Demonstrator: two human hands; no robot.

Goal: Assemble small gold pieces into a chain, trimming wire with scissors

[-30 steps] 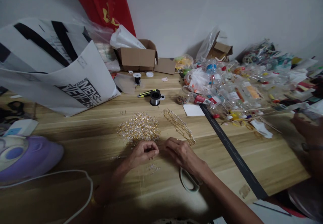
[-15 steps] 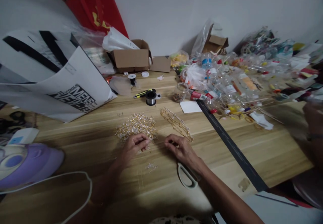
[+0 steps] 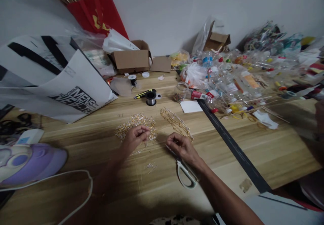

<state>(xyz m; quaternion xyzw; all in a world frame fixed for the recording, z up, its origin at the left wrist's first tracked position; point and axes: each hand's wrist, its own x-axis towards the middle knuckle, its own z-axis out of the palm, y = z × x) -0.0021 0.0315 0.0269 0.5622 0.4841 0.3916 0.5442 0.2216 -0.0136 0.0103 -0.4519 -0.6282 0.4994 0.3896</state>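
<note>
My left hand (image 3: 135, 140) is pinched closed at the near edge of a heap of small gold and clear beads (image 3: 138, 120). What its fingertips hold is too small to make out. Below that hand, a short thin beaded strand (image 3: 138, 151) shows against the wood. My right hand (image 3: 181, 146) is also closed in a pinch, apart from the left, its grip too fine to identify. Under the right hand lies a pair of scissors with a pale handle (image 3: 187, 177). Beaded chains (image 3: 177, 122) lie just beyond it. A small cluster of clear beads (image 3: 151, 166) rests nearer to me.
Wire spools (image 3: 151, 99) and a yellow-black cutter (image 3: 143, 94) lie behind the beads. A white bag (image 3: 76, 93) and purple appliance (image 3: 43, 162) stand left. Plastic bottles (image 3: 230, 86) crowd the right, past a black strip (image 3: 235, 150). Another person's arm (image 3: 319, 117) shows at the right edge.
My left hand has risen slightly over the bead heap, and the thin strand below it shows more. My right hand has shifted slightly, uncovering more of the scissors. The view has tilted a little.
</note>
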